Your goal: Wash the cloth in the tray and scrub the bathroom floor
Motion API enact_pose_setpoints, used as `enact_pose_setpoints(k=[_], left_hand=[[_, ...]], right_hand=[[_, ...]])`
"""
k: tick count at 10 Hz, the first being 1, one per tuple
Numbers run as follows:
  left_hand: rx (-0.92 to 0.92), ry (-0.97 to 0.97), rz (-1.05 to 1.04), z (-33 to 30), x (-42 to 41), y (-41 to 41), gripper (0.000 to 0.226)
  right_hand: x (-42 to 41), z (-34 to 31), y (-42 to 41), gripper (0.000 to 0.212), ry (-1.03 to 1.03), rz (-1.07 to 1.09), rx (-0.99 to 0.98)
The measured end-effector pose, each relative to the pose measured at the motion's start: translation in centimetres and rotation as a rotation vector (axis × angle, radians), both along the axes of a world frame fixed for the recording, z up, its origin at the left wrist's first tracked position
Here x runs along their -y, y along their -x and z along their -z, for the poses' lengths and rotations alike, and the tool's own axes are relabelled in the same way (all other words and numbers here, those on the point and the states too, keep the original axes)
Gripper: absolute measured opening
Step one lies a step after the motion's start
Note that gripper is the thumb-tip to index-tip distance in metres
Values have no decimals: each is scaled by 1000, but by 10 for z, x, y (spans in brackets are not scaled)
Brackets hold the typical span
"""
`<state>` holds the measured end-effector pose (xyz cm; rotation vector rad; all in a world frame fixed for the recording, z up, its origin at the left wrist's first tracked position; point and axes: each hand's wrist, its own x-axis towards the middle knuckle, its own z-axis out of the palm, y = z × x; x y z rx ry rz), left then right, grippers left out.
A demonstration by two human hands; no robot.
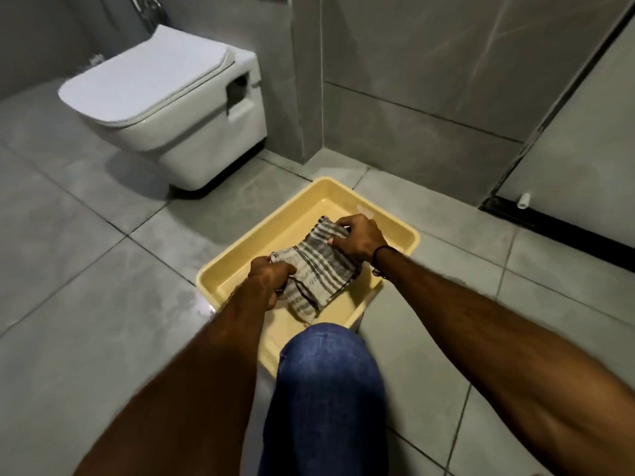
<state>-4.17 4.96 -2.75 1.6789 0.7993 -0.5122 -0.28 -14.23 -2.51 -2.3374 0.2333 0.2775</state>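
Note:
A grey-and-white striped cloth (318,269) is bunched over the middle of a pale yellow plastic tray (275,221) that stands on the grey tiled floor (86,269). My left hand (268,280) grips the cloth's near left end. My right hand (360,238), with a dark band at the wrist, grips its far right end. The cloth stretches between both hands inside the tray. My knee in blue jeans (326,372) covers the tray's near corner.
A white wall-hung toilet (165,108) with its lid down is at the back left. A grey tiled wall corner (309,97) rises behind the tray. A glass partition with a dark bottom rail (556,221) runs along the right. A wet patch (202,304) glints left of the tray.

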Motion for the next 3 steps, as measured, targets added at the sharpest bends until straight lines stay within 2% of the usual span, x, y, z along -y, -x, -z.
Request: enact_pose_setpoints(k=[1,2,3], left_hand=[[-30,-86,61,24,-6,7,42],[40,-242,144,31,-4,7,49],[164,-628,405,26,2,5,48]], right_hand=[[-8,42,-2,45,56,-70,-83],[-6,52,0,41,93,-74,-51],[12,34,2,35,120,22,108]])
